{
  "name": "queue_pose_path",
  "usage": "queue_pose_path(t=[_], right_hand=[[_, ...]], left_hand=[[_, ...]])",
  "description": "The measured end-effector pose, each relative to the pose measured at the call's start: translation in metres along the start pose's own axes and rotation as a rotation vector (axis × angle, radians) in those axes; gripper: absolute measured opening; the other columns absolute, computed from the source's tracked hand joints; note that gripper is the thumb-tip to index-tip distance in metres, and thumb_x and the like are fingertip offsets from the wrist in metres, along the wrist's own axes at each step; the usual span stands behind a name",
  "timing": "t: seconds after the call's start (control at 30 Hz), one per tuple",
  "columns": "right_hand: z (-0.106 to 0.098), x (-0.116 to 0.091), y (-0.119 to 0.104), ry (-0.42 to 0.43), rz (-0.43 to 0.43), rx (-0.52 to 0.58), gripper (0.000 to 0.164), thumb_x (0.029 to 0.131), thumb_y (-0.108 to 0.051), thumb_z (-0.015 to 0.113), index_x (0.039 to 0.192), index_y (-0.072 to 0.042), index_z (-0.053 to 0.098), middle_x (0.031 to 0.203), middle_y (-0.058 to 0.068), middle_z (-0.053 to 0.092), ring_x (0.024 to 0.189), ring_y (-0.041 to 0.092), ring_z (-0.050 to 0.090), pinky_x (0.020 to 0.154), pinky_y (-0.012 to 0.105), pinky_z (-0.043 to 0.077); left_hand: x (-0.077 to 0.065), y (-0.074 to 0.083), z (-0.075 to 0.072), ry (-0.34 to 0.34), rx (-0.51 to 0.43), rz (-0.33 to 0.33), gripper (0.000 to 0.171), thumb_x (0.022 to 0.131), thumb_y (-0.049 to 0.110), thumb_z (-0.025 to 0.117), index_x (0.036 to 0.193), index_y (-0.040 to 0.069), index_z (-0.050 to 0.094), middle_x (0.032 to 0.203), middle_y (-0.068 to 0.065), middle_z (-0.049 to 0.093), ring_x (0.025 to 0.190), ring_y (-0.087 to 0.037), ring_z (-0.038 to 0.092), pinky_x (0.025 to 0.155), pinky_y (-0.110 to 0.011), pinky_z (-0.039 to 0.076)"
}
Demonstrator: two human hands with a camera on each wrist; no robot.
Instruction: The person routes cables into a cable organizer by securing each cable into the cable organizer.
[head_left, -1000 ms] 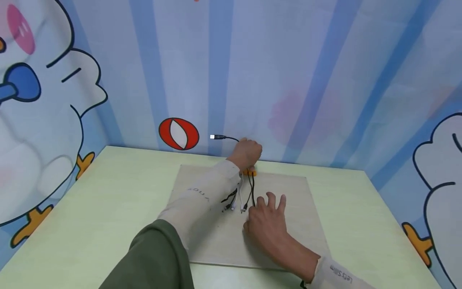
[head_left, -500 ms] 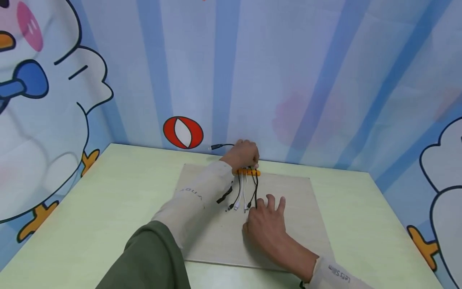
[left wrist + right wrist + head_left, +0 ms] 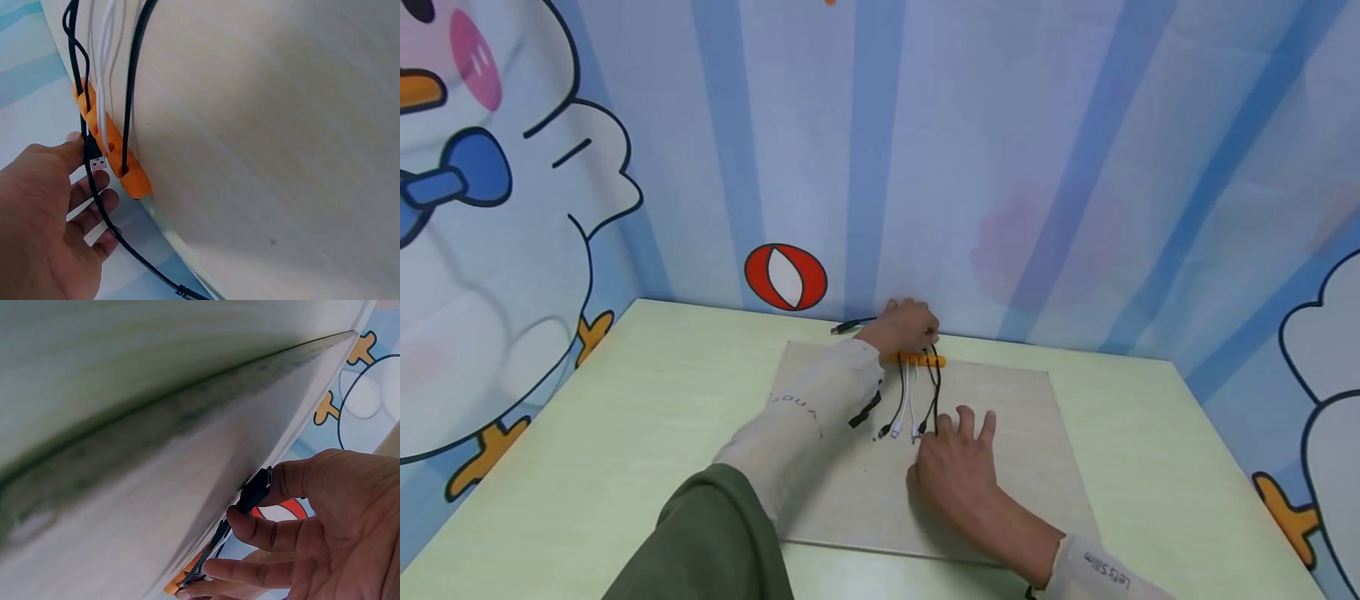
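An orange cable holder [image 3: 136,182] with black and white cables in its slots lies at the back edge of the beige board. At the holder, my left hand [image 3: 901,325] pinches a black USB cable [image 3: 107,222], thumb and forefinger close together, other fingers spread. A small USB plug [image 3: 98,163] shows beside those fingertips. The cable's far end, a black plug [image 3: 846,327], sticks out left of this hand. Nearer me, my right hand [image 3: 957,467] pinches a black plug [image 3: 255,490] between thumb and forefinger, low over the board; its cable runs back to the holder.
The beige board [image 3: 1000,492] lies on a pale table [image 3: 1150,467]. Several cable ends, such as a white plug [image 3: 896,428], rest on it in front of the holder. A printed cloth wall [image 3: 1037,167] rises right behind the table's back edge.
My left hand has come down closer to the holder, uncovering more of it. The free plug on its left has dropped from against the wall to the table's back edge. My right hand stays put.
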State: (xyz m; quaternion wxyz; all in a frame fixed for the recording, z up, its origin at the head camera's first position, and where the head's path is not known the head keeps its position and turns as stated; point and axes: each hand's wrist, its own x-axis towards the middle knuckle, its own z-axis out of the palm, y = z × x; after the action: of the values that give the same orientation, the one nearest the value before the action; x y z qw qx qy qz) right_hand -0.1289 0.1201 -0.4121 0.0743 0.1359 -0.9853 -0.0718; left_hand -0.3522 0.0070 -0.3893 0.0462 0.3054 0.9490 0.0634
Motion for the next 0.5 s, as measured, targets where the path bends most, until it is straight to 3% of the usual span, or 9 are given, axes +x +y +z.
queue_pose_path(t=[0.5], right_hand=[[0.0, -0.003, -0.005, -0.025, -0.016, 0.003, 0.033, 0.102, -0.027, 0.078, 0.107, 0.005, 0.079, 0.121, 0.023, 0.075, 0.135, 0.048, 0.056, 0.118, 0.081, 0.042]], left_hand=[[-0.008, -0.014, 0.011, 0.034, -0.014, -0.026, 0.031, 0.124, 0.031, 0.044, 0.109, 0.016, 0.067, 0.112, -0.007, 0.068, 0.113, -0.028, 0.059, 0.104, -0.046, 0.039]])
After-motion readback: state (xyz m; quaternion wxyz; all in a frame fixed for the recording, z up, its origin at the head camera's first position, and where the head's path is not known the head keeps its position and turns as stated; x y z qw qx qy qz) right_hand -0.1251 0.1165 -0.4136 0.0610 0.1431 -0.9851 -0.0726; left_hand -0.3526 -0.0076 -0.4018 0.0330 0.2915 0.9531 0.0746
